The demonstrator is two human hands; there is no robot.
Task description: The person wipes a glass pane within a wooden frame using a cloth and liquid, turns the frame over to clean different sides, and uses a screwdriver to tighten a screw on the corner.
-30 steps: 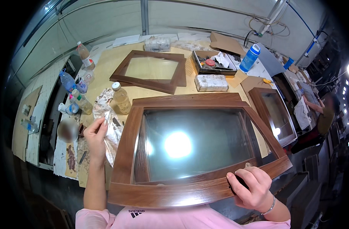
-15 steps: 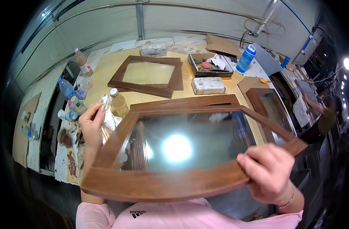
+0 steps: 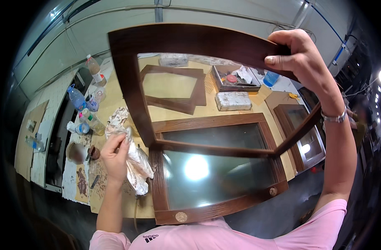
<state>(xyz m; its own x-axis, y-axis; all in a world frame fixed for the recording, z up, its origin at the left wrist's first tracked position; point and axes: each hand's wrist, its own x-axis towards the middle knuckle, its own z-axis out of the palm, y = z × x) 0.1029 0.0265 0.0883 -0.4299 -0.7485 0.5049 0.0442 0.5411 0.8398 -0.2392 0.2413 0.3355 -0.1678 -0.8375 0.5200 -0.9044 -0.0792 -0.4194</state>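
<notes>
My right hand point(image 3: 301, 60) is closed on the upper edge of a brown wooden frame point(image 3: 199, 39), fingers over the top and thumb on the near face. The frame stands tilted up; whether it holds glass I cannot tell. In my left hand point(image 3: 116, 157) a crumpled white rag with brown stains point(image 3: 138, 166) is pinched, part of it hanging down. Below the raised frame lies a brown wooden door with a glass pane point(image 3: 211, 179), reflecting a bright lamp. Round brown pads point(image 3: 181, 216) sit on its near corners.
Two overlapping frames point(image 3: 174, 103) lie farther back. Beyond the door are a white-smeared block point(image 3: 233, 101), an open box point(image 3: 236, 87) of odds and ends and a blue bottle point(image 3: 271, 78). Several bottles point(image 3: 77, 98) line the left side. More glazed doors point(image 3: 296, 125) lie right.
My right hand has lifted the frame's near edge up and away, so it tilts upright. The door beneath now shows. My left hand with the rag has moved slightly right and lower.
</notes>
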